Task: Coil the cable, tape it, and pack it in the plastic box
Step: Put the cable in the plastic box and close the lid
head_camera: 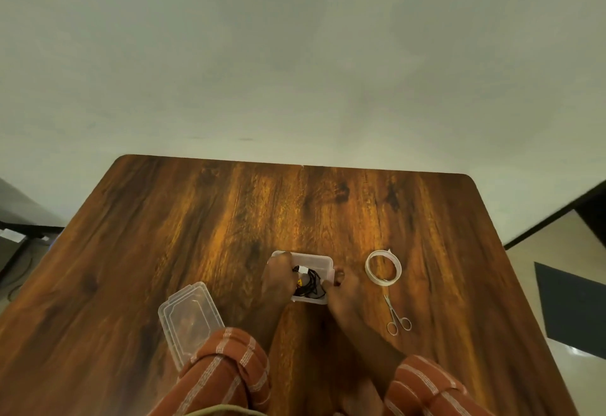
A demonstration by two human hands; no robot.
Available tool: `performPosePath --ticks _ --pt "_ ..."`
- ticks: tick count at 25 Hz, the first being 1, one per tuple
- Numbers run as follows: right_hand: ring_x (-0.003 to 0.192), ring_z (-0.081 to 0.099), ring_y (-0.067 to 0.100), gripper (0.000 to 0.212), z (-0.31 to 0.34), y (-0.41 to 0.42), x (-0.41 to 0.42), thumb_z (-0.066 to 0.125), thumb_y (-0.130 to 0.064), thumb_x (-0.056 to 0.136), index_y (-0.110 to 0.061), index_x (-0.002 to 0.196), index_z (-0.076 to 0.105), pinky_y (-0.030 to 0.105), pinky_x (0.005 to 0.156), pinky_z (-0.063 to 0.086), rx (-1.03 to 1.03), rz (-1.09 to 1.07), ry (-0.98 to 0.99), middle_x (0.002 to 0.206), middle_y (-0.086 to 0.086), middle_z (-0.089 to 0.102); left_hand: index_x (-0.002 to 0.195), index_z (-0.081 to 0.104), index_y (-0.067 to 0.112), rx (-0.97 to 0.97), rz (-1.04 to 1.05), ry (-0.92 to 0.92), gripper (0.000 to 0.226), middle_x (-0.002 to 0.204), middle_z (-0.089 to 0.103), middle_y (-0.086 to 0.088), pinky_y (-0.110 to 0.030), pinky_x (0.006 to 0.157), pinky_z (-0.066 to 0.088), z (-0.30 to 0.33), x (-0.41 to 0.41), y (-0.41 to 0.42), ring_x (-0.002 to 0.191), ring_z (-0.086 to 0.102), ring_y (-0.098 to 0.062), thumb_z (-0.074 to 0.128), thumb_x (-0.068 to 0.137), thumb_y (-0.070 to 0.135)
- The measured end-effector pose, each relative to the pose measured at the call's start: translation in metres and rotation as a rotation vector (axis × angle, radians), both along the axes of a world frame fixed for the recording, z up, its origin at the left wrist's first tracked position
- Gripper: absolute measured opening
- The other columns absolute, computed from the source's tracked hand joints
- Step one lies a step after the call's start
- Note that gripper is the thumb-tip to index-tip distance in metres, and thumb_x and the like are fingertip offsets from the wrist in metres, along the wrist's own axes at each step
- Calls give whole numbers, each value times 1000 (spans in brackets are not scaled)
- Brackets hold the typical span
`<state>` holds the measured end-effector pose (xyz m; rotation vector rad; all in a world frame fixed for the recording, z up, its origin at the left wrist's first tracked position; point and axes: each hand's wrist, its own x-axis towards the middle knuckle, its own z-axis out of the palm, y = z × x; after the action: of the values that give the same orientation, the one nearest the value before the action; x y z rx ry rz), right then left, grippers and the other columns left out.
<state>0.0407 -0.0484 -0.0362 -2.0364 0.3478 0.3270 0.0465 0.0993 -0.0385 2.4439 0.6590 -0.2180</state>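
The plastic box (319,262) sits open on the wooden table (196,219). The coiled black cable (311,284), bound with a white tape strip, lies inside it. The left hand (277,279) covers the box's left side, fingers curled down onto the coil (whether they grip or merely press it cannot be told). The right hand (341,287) is at the box's right wall, fingertips touching the rim beside the coil. The lid (187,317) lies to the left, near the left sleeve; tape roll (383,267) and scissors (396,317) lie to the right.
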Motion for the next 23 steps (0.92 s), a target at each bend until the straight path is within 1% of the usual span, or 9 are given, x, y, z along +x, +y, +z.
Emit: performPosePath --ticks 5,8,10,11,13,15,16,20,23 --pt "84 71 16 22 -1 -53 -12 76 -11 78 -22 96 69 32 71 58 6 9 -95 90 -3 75 97 70 18 20 -101 -36 17 99 73 -4 -34 79 59 -3 -15 -36 87 69 -20 61 85 27" --pt "80 73 17 26 -6 -67 -11 81 -21 77 -38 87 64 46 69 62 54 83 -66 87 -5 75 102 70 19 15 -71 -308 16 96 73 -3 -38 76 57 12 -34 -23 85 67 -18 59 93 25" --pt "81 74 18 24 -5 -70 -12 81 -20 78 -36 89 66 48 69 63 90 81 -62 87 -4 76 106 66 17 11 69 -465 17 100 68 -3 -38 78 53 21 -68 -4 90 63 -18 56 96 26" --pt "81 74 17 23 -3 -70 -13 81 -19 78 -32 90 67 47 71 63 96 69 -71 88 -4 76 111 64 13 50 173 -456 22 106 66 -8 -41 84 51 17 -88 9 97 63 -23 56 96 27" --pt "82 74 16 22 -4 -67 -14 82 -15 77 -24 94 71 43 75 62 110 62 -96 88 -3 76 126 54 6 219 356 -196 48 124 60 -20 -52 95 48 7 -132 35 113 58 -38 60 91 39" --pt "83 74 17 24 -3 -65 -14 82 -15 76 -16 98 74 42 77 62 109 69 -112 90 0 77 133 46 10 321 264 64 66 135 50 -17 -53 98 46 -2 -171 54 122 51 -37 58 86 55" --pt "83 74 17 25 -5 -64 -13 83 -16 76 -14 99 74 43 76 62 104 65 -109 92 2 78 133 45 13 296 205 135 64 136 47 -12 -50 98 46 -4 -182 59 123 49 -34 54 88 57" --pt "77 74 23 18 -6 -68 -16 77 -22 83 -18 98 69 48 61 63 141 70 -23 92 4 75 120 59 10 262 94 69 36 125 55 -7 -41 92 52 -6 -189 54 109 54 -24 52 94 34" --pt "87 71 25 24 7 -75 -24 64 -28 93 -10 109 66 44 75 59 51 36 -116 94 2 72 118 61 10 311 95 64 35 116 62 -6 -37 84 54 -10 -187 56 95 60 -20 56 90 31"
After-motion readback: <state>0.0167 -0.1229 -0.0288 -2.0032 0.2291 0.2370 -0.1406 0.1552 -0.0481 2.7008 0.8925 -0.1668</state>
